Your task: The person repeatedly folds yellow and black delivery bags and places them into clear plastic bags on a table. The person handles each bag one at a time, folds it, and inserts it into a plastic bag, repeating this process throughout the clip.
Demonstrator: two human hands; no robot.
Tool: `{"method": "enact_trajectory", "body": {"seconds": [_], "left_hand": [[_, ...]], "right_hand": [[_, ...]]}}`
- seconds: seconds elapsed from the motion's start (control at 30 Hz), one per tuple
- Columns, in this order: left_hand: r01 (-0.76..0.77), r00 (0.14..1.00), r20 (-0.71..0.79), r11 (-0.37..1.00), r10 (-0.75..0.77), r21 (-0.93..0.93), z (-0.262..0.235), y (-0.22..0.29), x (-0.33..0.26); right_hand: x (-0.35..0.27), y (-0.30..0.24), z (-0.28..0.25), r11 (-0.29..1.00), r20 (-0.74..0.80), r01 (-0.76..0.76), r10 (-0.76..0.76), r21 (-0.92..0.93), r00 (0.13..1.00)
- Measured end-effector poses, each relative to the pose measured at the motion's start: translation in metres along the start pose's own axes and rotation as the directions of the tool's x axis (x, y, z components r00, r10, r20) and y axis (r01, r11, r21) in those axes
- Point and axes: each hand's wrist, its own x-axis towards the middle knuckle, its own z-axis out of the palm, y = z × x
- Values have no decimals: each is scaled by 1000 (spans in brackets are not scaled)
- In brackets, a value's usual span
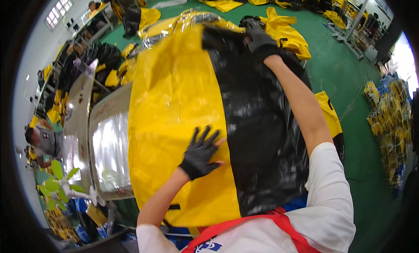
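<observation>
While the left hand is spread wide over the yellow-and-black plastic sheet overlapping the shiny worktop, the right hand is at its far edge, grip indiscernible; flattening appears in hand, next likely requiring even tension.

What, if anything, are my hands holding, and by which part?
Your left hand holds nothing; it is open over the yellow-and-black sheet. Your right hand is at its far black edge, but blur hides whether it grips.

Right of its left edge, the shiny tabletop is covered by a yellow-and-black sheet. Beyond its far edge, the green floor is strewn with sheeting.
</observation>
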Motion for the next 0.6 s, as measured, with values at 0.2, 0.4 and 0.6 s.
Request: {"method": "enact_trajectory", "body": {"seconds": [0.2, 0.4, 0.6], "left_hand": [[25, 987, -160, 981, 6, 190, 48, -26, 70], [18, 993, -119, 997, -9, 71, 27, 3, 17], [187, 982, 1, 980, -187, -61, 3, 37, -119]], "right_hand": [[-46, -65, -120, 935, -124, 354, -350, 12, 929], [-261, -10, -192, 855, 653, 492, -468, 164, 596], [-253, -36, -195, 947, 842, 287, -271, 146, 466]]}}
